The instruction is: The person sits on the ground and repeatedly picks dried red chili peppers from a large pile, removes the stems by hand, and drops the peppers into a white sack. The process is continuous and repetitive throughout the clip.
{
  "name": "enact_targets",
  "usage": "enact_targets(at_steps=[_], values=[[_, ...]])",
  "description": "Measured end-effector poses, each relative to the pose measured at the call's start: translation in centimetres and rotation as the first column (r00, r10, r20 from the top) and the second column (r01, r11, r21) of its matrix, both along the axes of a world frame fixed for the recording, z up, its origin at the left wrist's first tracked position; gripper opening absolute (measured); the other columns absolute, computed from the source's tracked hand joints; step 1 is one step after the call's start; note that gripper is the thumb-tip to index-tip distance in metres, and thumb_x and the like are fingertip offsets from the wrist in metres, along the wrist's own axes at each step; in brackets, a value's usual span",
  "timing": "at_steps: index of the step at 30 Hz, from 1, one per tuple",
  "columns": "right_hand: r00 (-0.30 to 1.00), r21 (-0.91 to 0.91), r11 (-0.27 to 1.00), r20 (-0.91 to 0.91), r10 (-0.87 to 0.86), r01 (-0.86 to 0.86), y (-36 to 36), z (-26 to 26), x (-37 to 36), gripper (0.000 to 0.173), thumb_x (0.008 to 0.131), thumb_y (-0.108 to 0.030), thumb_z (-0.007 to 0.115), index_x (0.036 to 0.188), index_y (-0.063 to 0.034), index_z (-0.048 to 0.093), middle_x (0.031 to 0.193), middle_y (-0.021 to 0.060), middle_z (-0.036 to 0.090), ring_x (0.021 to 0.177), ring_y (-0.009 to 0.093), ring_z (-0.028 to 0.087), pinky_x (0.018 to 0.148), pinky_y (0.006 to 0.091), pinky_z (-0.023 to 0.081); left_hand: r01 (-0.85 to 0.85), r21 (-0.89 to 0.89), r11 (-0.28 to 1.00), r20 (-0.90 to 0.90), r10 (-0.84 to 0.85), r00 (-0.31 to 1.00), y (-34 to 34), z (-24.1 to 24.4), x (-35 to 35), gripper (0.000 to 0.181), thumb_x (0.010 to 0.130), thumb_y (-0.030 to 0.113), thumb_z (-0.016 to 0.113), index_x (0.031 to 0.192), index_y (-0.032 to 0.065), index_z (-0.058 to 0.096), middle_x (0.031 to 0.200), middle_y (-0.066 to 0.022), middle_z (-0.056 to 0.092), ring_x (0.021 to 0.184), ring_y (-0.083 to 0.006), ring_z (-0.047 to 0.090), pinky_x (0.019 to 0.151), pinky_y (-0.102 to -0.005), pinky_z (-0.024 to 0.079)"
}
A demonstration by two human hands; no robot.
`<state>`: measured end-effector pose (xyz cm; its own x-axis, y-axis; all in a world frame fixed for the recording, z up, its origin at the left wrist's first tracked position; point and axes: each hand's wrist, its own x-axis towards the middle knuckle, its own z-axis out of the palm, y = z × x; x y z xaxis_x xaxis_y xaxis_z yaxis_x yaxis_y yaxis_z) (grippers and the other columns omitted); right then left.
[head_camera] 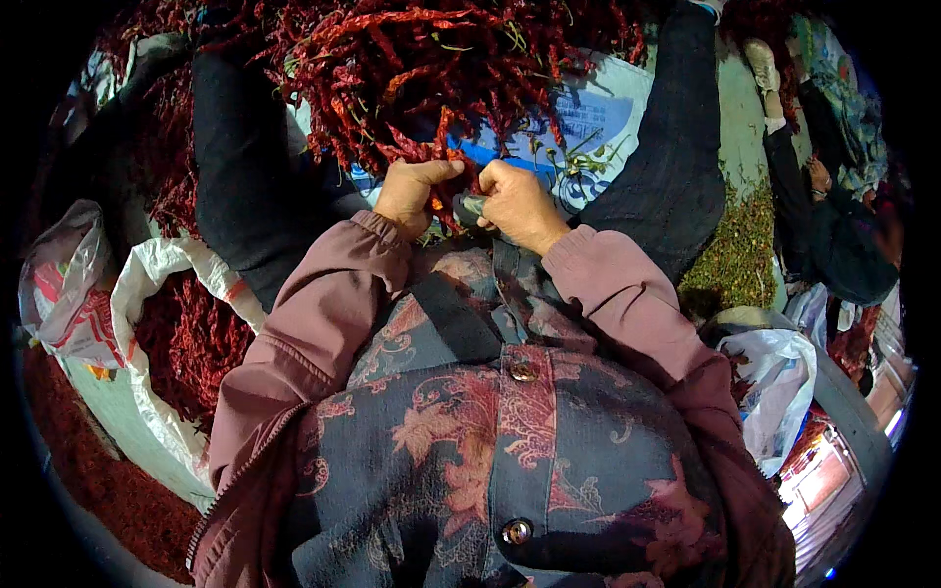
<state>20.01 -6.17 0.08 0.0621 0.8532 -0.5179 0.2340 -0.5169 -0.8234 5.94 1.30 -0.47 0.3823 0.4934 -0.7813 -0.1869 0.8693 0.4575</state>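
My left hand (pixel 409 192) is closed around several dried red chili peppers (pixel 420 153), some poking out above the thumb and others below the fingers. Close beside it is my right hand (pixel 517 204), its fingers curled. A small pale grey-green object (pixel 470 209) shows at its thumb; whether it is held or worn I cannot tell. Beyond both hands, between my outstretched legs, lies a large heap of dried red chilies (pixel 412 73). Under the heap's near edge is a white and blue printed sheet (pixel 514 151), with loose green stems (pixel 588 162) on its right part.
At left stands a white woven sack (pixel 143 294) of red chilies, beside a clear plastic bag (pixel 70 294). Stem scraps (pixel 735 250) cover the floor past my right leg (pixel 680 140). A white plastic bag (pixel 779 397) sits at right, near another seated person (pixel 845 242).
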Motion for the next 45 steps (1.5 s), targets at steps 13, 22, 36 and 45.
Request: enact_targets(at_steps=[13,22,36,45], values=[[0.851,0.218,0.972,0.492,-0.186,0.086,3.7,-4.7,2.9,0.021,0.071,-0.017,0.062,0.086,-0.0034,0.057,0.075,0.0185,0.061,0.073,0.034,0.059,0.064,0.0416,0.046,-0.001,0.133,0.991,0.012,-0.001,1.0,0.5,-0.5,-1.9,0.008,0.07,0.001,0.062,0.077,-0.0025,0.058,0.07,-0.0098,0.059,0.062,-0.0206,0.06,0.059,-0.0321,0.051],[0.601,0.109,0.986,0.799,-0.013,-0.123,6.9,-5.3,2.7,0.015,0.069,-0.018,0.058,0.075,-0.0047,0.054,0.072,0.0185,0.059,0.072,0.037,0.057,0.062,0.0452,0.044,-0.026,0.155,0.988,-0.029,0.031,0.999,0.6,-0.5,-2.0,0.008,0.066,-0.001,0.065,0.072,-0.0012,0.059,0.064,-0.0077,0.059,0.055,-0.0181,0.058,0.05,-0.0288,0.047],[0.984,-0.053,0.984,0.048,-0.17,0.172,2.3,-1.3,1.9,0.013,0.07,-0.012,0.061,0.074,-0.0001,0.061,0.062,0.0094,0.058,0.052,0.015,0.054,0.047,0.0305,0.043,-0.08,0.081,0.993,0.014,0.079,0.997,0.0,-1.7,-0.8,0.013,0.073,0.005,0.06,0.083,-0.0033,0.06,0.074,-0.0088,0.061,0.068,-0.0198,0.059,0.061,-0.0317,0.048],[0.994,0.079,0.994,-0.072,0.087,-0.082,1.8,-1.4,-0.5,0.011,0.069,-0.008,0.057,0.076,0.0012,0.056,0.062,0.0083,0.055,0.055,0.013,0.053,0.049,0.0283,0.041,-0.036,-0.11,0.993,0.119,0.049,0.992,-0.3,-1.2,-1.6,0.016,0.071,0.006,0.06,0.086,-0.0014,0.061,0.081,-0.0092,0.063,0.073,-0.0198,0.06,0.069,-0.0323,0.049]])
